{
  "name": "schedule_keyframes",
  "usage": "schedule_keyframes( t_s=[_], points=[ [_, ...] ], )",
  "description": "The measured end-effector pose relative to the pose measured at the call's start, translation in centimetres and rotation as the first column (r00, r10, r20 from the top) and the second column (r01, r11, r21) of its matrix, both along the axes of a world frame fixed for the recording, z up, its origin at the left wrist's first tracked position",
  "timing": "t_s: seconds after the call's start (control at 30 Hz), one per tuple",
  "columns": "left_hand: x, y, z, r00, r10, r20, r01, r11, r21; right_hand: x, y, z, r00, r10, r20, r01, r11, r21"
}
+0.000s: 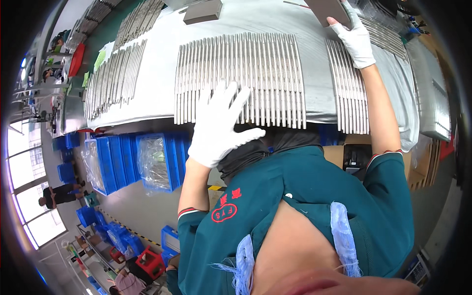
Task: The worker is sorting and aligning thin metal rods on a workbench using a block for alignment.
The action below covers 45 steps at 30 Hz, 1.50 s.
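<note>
My left hand (pixel 216 125), in a white glove, lies with fingers spread over the near part of a wide row of slim metal rods (pixel 270 78). The rods lie side by side, pointing toward me, and their near ends reach the table's edge. At the far right, my gloved right hand (pixel 358 44) grips a grey-brown rectangular block (pixel 327 9), its bare thumb tip against the block's side. The block is partly cut off by the upper edge. Below that hand lies a narrower row of metal rods (pixel 348 93).
A similar block (pixel 202 12) rests at the table's back. More rods (pixel 115 78) lie at the left on the pale cloth (pixel 157 64). Blue crates (pixel 115 162) with plastic-wrapped contents stand below the table at left. Cardboard (pixel 334 157) is beneath the right side. People are farther off.
</note>
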State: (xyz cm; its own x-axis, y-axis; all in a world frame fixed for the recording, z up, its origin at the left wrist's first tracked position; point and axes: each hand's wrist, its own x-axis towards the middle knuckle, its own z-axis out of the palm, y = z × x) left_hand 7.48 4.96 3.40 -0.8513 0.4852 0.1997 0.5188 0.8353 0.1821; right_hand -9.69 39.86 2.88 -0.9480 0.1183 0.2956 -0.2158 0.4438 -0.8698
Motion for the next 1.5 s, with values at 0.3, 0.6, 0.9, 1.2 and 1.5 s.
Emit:
schedule_keyframes(
  t_s=[0.3, 0.6, 0.9, 1.2, 1.5],
  points=[
    [-2.6, -0.4, -2.2, 0.994, -0.104, -0.009, 0.104, 0.995, -0.001, -0.1, -0.5, -0.9, 0.999, 0.05, 0.004, -0.05, 0.998, -0.031],
    [-2.1, 0.9, -1.4, 0.994, -0.107, 0.016, 0.107, 0.994, 0.029, 1.3, -2.6, 0.7, 0.999, 0.029, 0.013, -0.03, 0.996, 0.083],
    [-3.6, 12.1, -1.1, 0.856, -0.516, 0.021, 0.509, 0.851, 0.132, -2.1, 1.9, -1.0, 0.965, -0.066, -0.253, 0.024, 0.986, -0.165],
    [-4.3, 22.0, -2.0, 0.728, -0.684, 0.047, 0.68, 0.729, 0.073, -2.3, 3.0, -1.2, 0.965, -0.076, -0.25, 0.035, 0.986, -0.164],
    [-3.6, 18.1, -1.6, 0.806, -0.589, 0.062, 0.587, 0.808, 0.05, -1.6, 2.1, -0.9, 0.997, 0.026, -0.076, -0.03, 0.998, -0.058]
  ],
)
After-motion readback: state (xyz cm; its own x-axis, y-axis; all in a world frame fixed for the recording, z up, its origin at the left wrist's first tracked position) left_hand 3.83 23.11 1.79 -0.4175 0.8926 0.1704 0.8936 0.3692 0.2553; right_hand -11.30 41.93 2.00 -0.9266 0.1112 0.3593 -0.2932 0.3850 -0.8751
